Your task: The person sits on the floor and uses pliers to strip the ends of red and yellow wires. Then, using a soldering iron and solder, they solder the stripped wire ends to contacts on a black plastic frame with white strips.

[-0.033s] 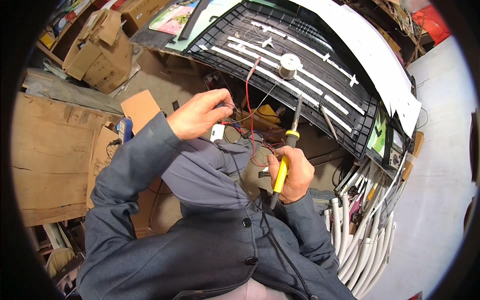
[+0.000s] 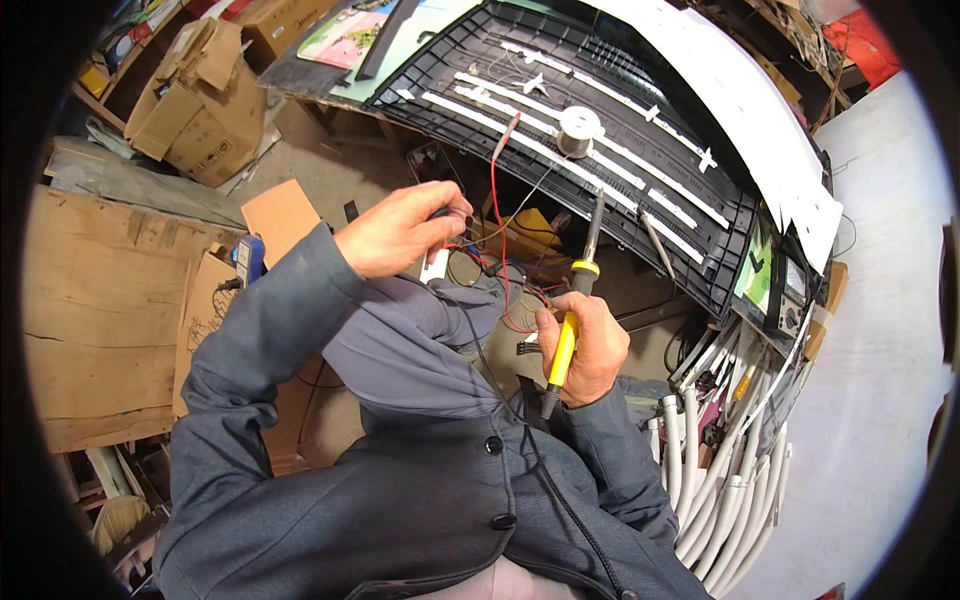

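My right hand is closed around the yellow handle of a soldering iron. The iron's metal shaft points up and away, its tip close to a white LED strip along the near side of a black panel; contact cannot be told. To the left, my left hand is raised above my knee, fingers pinched on a small dark thing mostly hidden by them. A red test probe rests at the panel's near edge, its red lead hanging down. On the panel stands a spool of solder wire.
A second thin rod-like tool leans on the panel's edge. White tubes stand at right, below an analog meter. A blue meter and cardboard boxes are at left. The iron's black cord crosses my jacket.
My left hand has shifted very slightly to the right, its fingers still pinched. My right hand and the soldering iron have stayed in place.
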`<state>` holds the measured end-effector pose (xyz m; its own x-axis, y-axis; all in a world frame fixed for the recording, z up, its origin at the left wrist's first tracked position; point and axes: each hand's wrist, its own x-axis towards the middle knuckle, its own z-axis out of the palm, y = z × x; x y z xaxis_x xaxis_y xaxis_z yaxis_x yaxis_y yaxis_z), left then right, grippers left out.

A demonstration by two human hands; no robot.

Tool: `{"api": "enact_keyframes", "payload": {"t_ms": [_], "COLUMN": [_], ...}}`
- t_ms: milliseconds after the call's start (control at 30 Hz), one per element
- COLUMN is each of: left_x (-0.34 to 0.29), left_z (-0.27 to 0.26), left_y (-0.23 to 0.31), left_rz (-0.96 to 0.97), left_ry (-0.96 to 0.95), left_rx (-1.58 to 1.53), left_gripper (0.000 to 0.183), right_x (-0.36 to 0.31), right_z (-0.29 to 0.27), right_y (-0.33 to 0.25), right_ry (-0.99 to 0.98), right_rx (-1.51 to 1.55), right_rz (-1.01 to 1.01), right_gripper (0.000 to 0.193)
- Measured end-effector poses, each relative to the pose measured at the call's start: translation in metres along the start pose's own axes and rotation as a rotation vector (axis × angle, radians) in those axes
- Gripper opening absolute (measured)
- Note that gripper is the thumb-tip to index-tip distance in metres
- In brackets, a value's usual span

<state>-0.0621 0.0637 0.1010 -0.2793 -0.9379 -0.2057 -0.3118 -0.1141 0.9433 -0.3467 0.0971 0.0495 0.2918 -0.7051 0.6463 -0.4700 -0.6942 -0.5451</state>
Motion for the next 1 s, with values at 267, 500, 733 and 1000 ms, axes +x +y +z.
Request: {"api": "enact_keyframes", "payload": {"t_ms": [267,500,733,1000], "left_x": [0.012,0.03,0.068,0.071], "left_z": [-0.008,0.016,0.06,0.066], "left_y": [-0.029,0.02,0.03,0.029], "left_rz": [0.0,0.06,0.085,0.247], "left_ry": [-0.153,-0.187,-0.237,-0.208], "left_rx": [-0.125,-0.202,-0.398,-0.078], "left_gripper": [0.012,0.013,0.013,0.012], "right_x": [0.015,-0.002,-0.051,-0.078], "right_z": [-0.024,-0.068,-0.085,-0.075], "right_y": [0.007,0.016,-0.013,-0.017], "right_ry": [0.094,0.054,0.114,0.234], "right_rx": [-0.005,0.14,0.256,0.317], "right_rz": [-0.051,0.082,0.27,0.277], "right_gripper": [0.026,0.051,0.037,0.042]}}
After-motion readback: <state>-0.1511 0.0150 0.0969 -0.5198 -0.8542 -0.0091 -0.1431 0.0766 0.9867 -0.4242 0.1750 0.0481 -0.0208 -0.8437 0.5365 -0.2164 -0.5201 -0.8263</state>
